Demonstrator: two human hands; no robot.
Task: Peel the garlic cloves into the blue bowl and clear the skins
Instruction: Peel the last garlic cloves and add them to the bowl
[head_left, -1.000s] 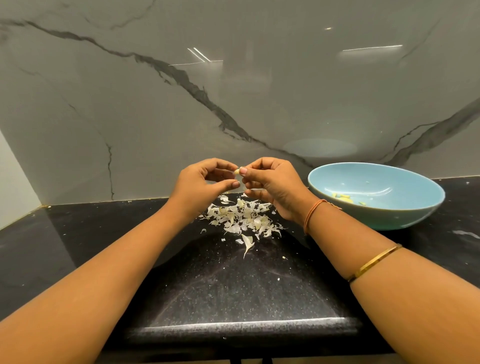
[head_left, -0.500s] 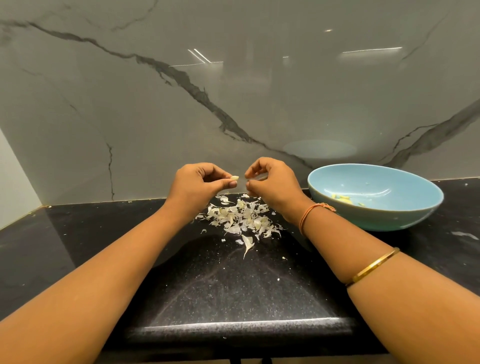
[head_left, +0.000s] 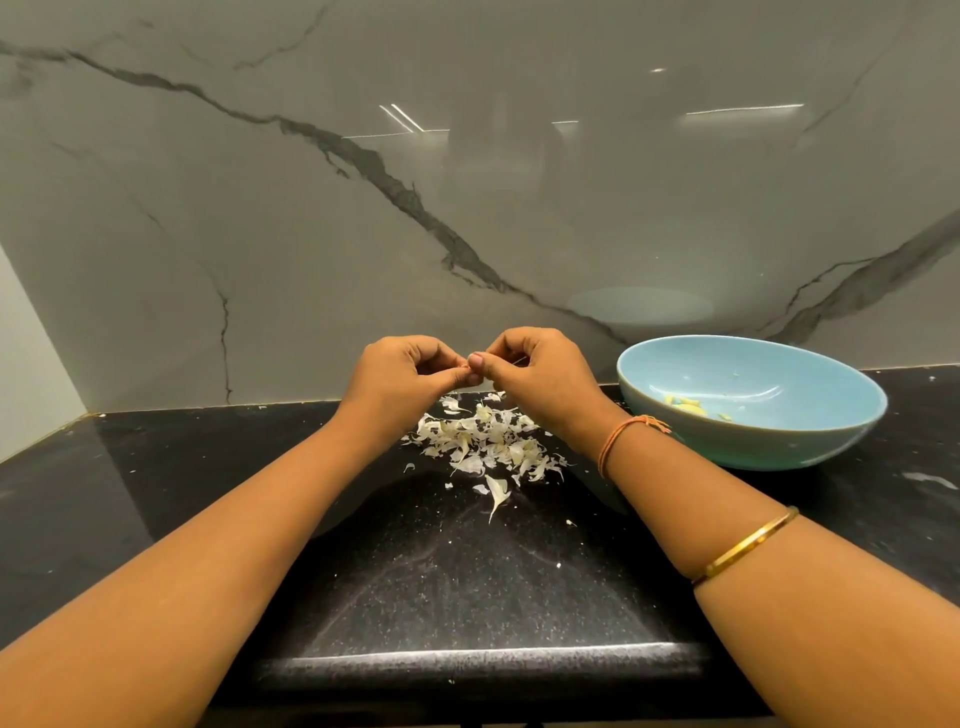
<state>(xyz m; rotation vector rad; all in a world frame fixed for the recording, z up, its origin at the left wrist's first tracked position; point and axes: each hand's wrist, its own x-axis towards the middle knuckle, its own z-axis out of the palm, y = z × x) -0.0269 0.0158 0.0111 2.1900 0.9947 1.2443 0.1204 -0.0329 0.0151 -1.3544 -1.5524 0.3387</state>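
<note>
Both curled, my left hand (head_left: 400, 374) and right hand (head_left: 540, 376) pinch what seems a hidden garlic clove over the skins (head_left: 483, 441), so more fall beside the blue bowl (head_left: 769, 452).

L hand (head_left: 400, 376) & R hand (head_left: 540, 379) fingertips pinched together, over garlic skins (head_left: 483, 441), blue bowl (head_left: 753, 447) at R

Pale skins (head_left: 488, 441) heaped left of the blue bowl (head_left: 753, 441) — yellowish cloves (head_left: 685, 406) inside.

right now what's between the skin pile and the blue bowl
In the head view, the right wrist with its orange thread crosses between the skin pile and the blue bowl; the black counter under it is partly hidden.
</note>
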